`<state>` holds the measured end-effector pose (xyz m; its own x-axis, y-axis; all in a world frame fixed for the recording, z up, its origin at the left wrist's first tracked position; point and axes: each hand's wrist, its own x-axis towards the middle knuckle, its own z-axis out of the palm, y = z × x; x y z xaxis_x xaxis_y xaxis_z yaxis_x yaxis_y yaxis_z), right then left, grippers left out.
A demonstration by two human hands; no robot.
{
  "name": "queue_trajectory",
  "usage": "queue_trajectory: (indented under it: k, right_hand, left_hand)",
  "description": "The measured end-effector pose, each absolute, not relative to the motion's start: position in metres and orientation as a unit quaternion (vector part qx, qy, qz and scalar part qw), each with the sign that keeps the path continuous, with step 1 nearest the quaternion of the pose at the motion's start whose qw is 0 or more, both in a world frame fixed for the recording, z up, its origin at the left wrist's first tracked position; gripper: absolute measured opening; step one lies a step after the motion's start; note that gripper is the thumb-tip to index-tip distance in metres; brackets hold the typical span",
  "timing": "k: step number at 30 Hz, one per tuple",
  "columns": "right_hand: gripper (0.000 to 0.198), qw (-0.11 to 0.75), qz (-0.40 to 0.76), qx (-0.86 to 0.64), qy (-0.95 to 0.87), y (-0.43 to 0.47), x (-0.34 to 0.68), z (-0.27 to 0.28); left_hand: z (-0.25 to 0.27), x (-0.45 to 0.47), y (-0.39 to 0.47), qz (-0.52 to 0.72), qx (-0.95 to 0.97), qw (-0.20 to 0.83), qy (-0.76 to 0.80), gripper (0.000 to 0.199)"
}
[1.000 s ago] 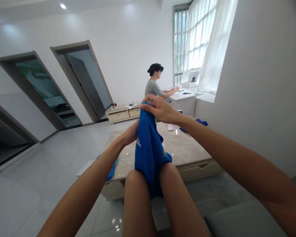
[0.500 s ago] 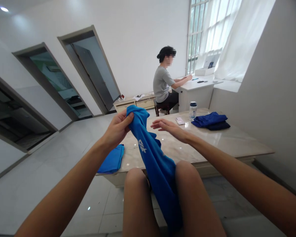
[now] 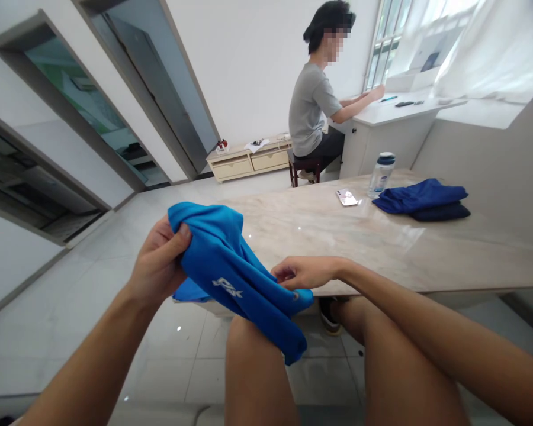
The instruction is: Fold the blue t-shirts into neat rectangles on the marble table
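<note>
A bright blue garment (image 3: 249, 272) with a white logo hangs in loose folds over the table's front edge and my knee. My left hand (image 3: 162, 257) is closed on its upper left end, thumb on top of the cloth. At the garment's right side, my right hand (image 3: 306, 272) is closed with curled fingers against the fabric; the fingertips are partly hidden behind the cloth. Behind and below the garment, part of another blue folded cloth (image 3: 189, 291) shows at the table's left corner.
On the marble-topped table (image 3: 328, 242) are a phone (image 3: 347, 197), a clear bottle (image 3: 382, 174) and dark blue folded clothes (image 3: 421, 198). Beyond it, a person (image 3: 315, 100) sits at a white desk (image 3: 391, 130). A low cabinet (image 3: 249, 163) stands against the wall.
My left hand has drawn the garment to the left. The garment's lower part has come up from between my knees. My right hand has gone down to its right side and closed there.
</note>
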<state>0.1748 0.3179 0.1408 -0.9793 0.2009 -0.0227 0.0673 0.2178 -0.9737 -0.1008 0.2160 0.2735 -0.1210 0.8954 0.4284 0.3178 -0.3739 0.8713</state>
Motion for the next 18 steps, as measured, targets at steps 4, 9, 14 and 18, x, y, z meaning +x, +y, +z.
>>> queue_trajectory:
  k: [4,9,14,18]
  right_hand:
    - [0.032,0.133,0.467,-0.208,-0.849,0.329,0.212,0.16]
    - [0.015,0.325,0.196,-0.423,-0.823,0.345,0.258,0.222]
    - [0.015,0.419,0.118,-0.467,-0.77,0.345,0.275,0.302]
    - [0.02,0.47,0.102,-0.48,-0.733,0.329,0.286,0.368]
  left_hand:
    - [0.271,-0.111,0.227,0.555,0.575,0.332,0.501,0.046]
    - [0.267,-0.123,0.251,0.48,0.588,0.305,0.575,0.068]
    - [0.3,-0.114,0.251,0.456,0.624,0.229,0.592,0.067]
    - [0.355,-0.102,0.237,0.45,0.697,0.115,0.547,0.048]
